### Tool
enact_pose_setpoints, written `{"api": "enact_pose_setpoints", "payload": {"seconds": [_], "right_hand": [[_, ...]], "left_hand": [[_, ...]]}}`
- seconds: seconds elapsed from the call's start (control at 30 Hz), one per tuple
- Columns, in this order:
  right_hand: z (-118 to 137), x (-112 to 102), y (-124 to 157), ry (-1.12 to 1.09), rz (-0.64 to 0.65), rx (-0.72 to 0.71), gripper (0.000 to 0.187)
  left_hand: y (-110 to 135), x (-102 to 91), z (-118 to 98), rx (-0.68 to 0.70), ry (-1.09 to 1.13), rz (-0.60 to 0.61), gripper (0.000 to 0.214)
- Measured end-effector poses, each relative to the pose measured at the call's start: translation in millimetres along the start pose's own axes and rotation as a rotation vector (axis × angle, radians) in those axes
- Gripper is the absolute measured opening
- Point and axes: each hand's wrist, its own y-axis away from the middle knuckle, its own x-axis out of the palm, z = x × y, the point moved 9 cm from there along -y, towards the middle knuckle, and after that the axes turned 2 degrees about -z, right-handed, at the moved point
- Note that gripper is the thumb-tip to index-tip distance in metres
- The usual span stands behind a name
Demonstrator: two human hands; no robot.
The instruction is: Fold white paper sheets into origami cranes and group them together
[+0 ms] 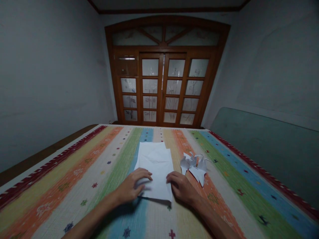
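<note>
Lot: 1 white paper sheet (154,169), lying on a striped woven cover (62,176); left hand (132,186) and right hand (181,188) are resting on it, fingers spread, pinching nothing; 1 folded paper crane (194,167) is sitting just beside.

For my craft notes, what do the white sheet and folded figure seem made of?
The white sheet looks like thin matte paper, judging by its soft creases. The folded figure seems the same white paper, holding sharp folds; its weight can't be told.
</note>
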Motion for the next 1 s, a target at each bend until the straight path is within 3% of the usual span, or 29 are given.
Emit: {"api": "enact_pose_setpoints", "payload": {"seconds": [0.17, 0.27, 0.57, 0.77, 1.0], "right_hand": [[-6.9, -7.7, 0.0, 0.011, 0.032, 0.042, 0.029], [-10.8, -9.2, 1.0, 0.042, 0.048, 0.061, 0.030], [-10.7, -4.4, 1.6, 0.029, 0.086, 0.067, 0.043], [-21.5, -9.9, 0.2, 0.023, -0.005, 0.174, 0.022], [-49.6, -6.2, 3.7, -0.022, -0.096, 0.411, 0.031]], "left_hand": [[9.8, -5.7, 52.9, -0.082, -0.083, 0.062, 0.045], [14.1, -6.5, 68.9, -0.107, -0.107, 0.060, 0.043], [11.9, -13.6, 76.5, -0.129, -0.024, 0.031, 0.026], [9.0, -24.7, 81.5, -0.303, 0.056, -0.093, 0.025], [15.2, -27.5, 100.6, -0.524, 0.079, -0.286, 0.034]]}}
